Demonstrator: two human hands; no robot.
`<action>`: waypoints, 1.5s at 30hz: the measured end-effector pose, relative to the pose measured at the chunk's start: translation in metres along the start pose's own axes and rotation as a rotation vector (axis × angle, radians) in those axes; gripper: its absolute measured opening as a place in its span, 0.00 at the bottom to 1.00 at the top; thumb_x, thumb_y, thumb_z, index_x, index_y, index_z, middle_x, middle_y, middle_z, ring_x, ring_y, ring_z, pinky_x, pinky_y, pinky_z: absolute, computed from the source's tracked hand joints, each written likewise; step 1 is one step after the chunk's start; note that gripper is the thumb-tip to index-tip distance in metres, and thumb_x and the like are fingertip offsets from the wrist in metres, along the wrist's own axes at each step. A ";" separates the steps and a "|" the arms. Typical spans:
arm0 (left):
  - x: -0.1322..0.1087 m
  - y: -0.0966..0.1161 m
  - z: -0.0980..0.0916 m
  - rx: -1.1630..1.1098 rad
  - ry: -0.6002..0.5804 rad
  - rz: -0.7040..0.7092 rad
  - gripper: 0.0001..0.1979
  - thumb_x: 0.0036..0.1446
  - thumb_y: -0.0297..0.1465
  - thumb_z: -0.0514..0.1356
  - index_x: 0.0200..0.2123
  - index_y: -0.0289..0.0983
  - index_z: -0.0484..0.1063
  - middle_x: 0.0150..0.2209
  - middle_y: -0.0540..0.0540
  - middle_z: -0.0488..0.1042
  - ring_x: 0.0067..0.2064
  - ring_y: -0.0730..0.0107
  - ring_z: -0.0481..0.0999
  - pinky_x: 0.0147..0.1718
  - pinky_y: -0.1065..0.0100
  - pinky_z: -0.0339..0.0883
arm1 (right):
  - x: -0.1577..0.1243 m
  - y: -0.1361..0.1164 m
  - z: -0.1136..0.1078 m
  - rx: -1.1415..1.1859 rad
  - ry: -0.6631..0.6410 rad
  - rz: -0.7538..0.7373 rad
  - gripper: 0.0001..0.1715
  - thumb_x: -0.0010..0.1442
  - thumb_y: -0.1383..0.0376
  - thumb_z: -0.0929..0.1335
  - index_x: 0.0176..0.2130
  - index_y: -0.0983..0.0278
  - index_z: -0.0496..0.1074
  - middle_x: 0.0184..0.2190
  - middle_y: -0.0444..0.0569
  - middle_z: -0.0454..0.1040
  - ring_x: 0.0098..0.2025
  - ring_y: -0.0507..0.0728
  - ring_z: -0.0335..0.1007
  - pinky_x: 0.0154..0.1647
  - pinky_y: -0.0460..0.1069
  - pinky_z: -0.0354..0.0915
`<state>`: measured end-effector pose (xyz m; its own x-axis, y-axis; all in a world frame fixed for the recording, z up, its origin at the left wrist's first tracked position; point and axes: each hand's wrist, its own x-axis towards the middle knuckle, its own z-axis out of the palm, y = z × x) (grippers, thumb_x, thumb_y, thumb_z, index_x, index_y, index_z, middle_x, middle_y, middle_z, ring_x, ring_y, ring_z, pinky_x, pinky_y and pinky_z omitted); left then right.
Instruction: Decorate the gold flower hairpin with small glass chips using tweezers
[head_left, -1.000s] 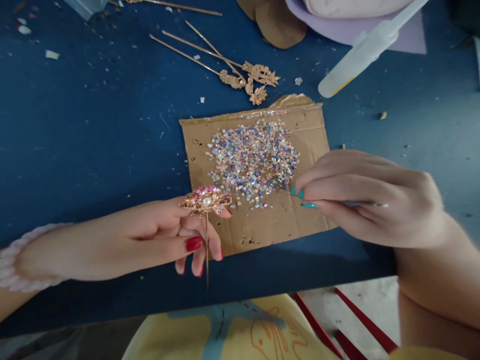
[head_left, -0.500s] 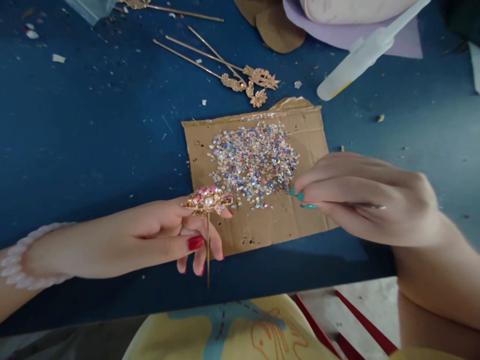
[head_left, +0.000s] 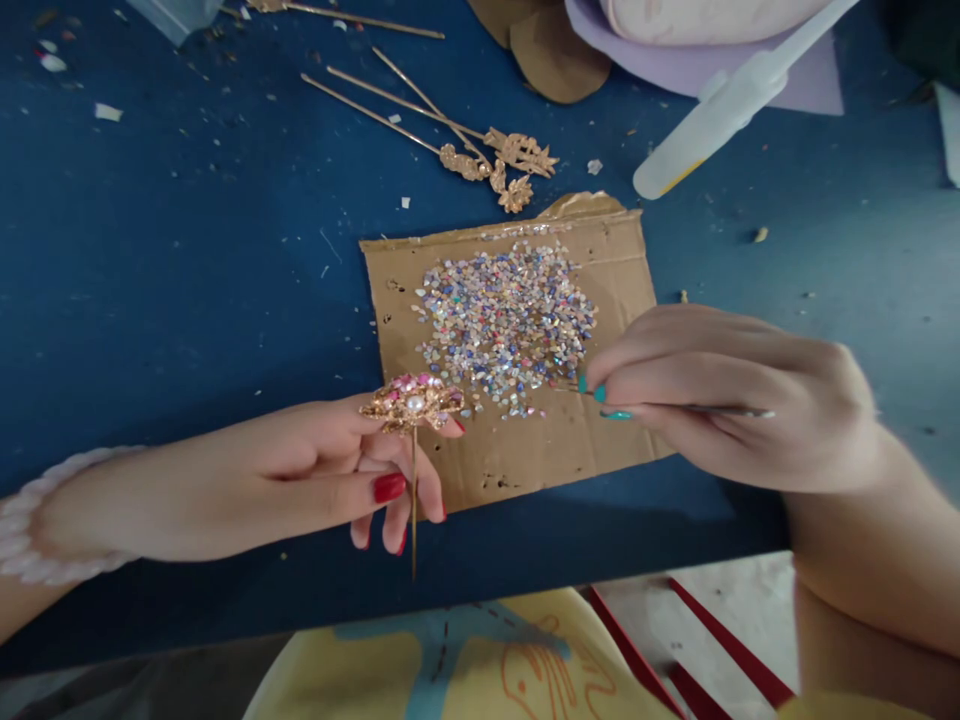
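Note:
My left hand (head_left: 300, 480) is closed on a gold hairpin (head_left: 413, 403), its stem pointing down between thumb and fingers. Pink stones and a white pearl sit on the hairpin's flower-like head. Between the pinched fingers of my right hand (head_left: 735, 400) is a thin metal tool (head_left: 731, 411), perhaps tweezers or a pick; most of it is hidden. Its fine tip reaches the lower right edge of a spread of small multicoloured rhinestones (head_left: 510, 315). These lie on a piece of brown cardboard (head_left: 540, 465) beneath both hands.
Beyond the cardboard lie several undecorated gold hairpins (head_left: 517, 152) on the blue table (head_left: 225, 250). A white bottle (head_left: 697, 130) with a long nozzle rests at the back right, near a lilac sheet (head_left: 814, 85). A brown cardboard piece (head_left: 559, 60) lies at the back.
Both hands hold nearly the same pose. The tool's thin tip now shows more clearly at the edge of the rhinestones. The whole view has shifted very slightly.

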<state>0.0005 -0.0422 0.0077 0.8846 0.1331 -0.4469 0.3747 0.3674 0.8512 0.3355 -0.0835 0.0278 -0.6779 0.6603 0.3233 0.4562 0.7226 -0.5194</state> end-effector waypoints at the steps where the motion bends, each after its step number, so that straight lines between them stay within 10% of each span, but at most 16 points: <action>1: 0.000 0.000 0.000 0.001 -0.003 0.000 0.15 0.75 0.38 0.51 0.50 0.44 0.77 0.43 0.47 0.77 0.39 0.71 0.79 0.37 0.75 0.76 | 0.000 0.000 0.000 -0.005 0.001 -0.002 0.10 0.68 0.77 0.65 0.45 0.64 0.68 0.38 0.50 0.78 0.42 0.53 0.74 0.45 0.51 0.72; 45: -0.002 0.002 0.001 0.013 0.018 -0.043 0.15 0.75 0.38 0.50 0.50 0.45 0.76 0.44 0.49 0.78 0.39 0.74 0.78 0.39 0.77 0.74 | 0.002 -0.001 0.005 0.067 -0.008 0.034 0.08 0.69 0.77 0.65 0.43 0.65 0.69 0.39 0.51 0.79 0.45 0.51 0.76 0.48 0.49 0.72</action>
<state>-0.0005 -0.0432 0.0106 0.8627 0.1344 -0.4876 0.4157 0.3607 0.8349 0.3310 -0.0840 0.0245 -0.6675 0.6821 0.2985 0.4391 0.6844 -0.5821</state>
